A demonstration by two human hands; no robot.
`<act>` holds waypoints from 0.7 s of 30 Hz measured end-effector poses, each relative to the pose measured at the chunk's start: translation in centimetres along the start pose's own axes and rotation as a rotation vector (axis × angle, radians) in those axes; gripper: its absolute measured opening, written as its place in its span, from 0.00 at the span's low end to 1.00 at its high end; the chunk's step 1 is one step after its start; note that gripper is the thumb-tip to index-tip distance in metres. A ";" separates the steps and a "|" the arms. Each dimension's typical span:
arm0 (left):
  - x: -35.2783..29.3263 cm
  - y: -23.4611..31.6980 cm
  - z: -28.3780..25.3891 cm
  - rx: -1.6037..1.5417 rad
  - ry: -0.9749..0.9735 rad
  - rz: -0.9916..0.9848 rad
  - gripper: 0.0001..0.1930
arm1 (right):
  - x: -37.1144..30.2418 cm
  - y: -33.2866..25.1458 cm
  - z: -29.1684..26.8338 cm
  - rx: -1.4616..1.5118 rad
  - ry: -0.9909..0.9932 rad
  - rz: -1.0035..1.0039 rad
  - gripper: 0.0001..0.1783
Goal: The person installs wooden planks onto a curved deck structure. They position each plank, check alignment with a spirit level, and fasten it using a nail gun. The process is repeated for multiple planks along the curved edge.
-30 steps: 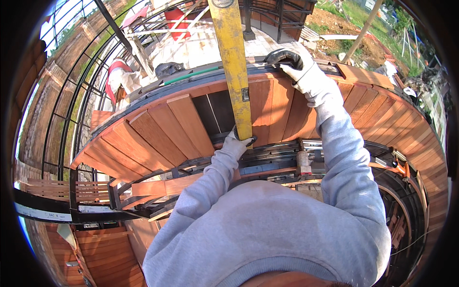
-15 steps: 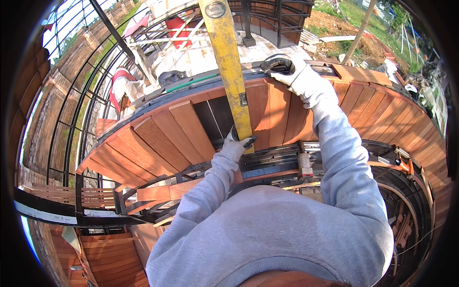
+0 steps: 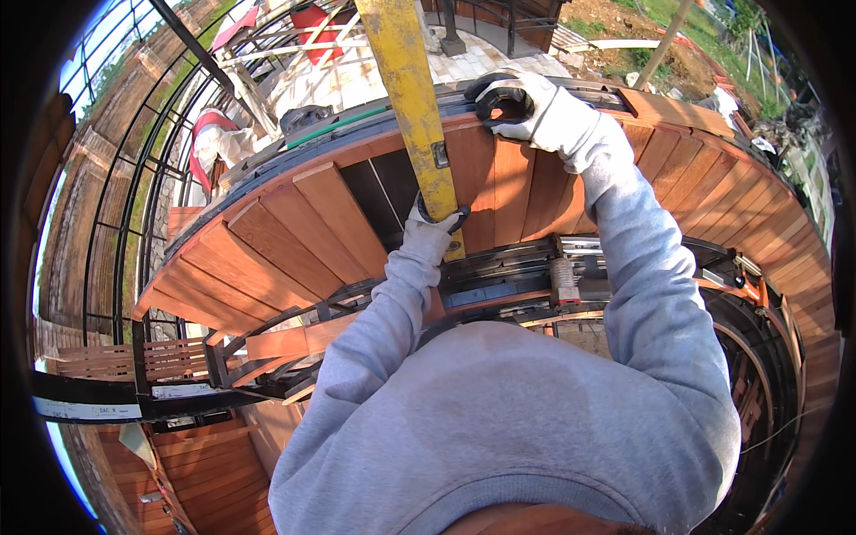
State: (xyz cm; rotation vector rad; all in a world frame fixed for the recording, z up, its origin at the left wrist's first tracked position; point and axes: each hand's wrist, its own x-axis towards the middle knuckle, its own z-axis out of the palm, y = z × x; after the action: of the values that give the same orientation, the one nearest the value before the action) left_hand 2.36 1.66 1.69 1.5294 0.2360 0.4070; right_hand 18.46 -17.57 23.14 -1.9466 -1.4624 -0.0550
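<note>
A long yellow spirit level (image 3: 408, 85), scuffed and worn, lies across the curved row of reddish wooden boards (image 3: 513, 187). My left hand (image 3: 430, 228), in a white and black work glove, is closed around the level near its near end. At the boards' far edge, my right hand (image 3: 539, 111), gloved alike, curves into a C with thumb and fingers apart. Its thumb is by a board end, and no object shows between the fingers. Left of the level, a gap between boards exposes a dark panel (image 3: 379, 201) with a pale line.
A green strip (image 3: 334, 126) lies along the far rim. An orange clamp (image 3: 747, 287) sits on the inner metal frame at right. Black curved bars (image 3: 134, 214) stand at left. Pale paving (image 3: 357, 80) and a red sheet (image 3: 314, 36) lie beyond.
The whole view has shifted, so the boards and level appear farther left and higher. My left hand sits slightly farther up the level, baring its near end. My right hand's fingers look more spread.
</note>
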 end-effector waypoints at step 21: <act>0.1 0.1 -0.2 0.128 0.017 -0.141 0.17 | -0.1 0.9 1.3 -0.284 0.075 -0.009 0.28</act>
State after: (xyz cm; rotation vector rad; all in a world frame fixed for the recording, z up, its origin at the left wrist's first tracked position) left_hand 2.39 1.95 1.80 1.6236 0.3872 0.2980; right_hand 18.69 -17.04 21.65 -2.1364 -1.4786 -0.3531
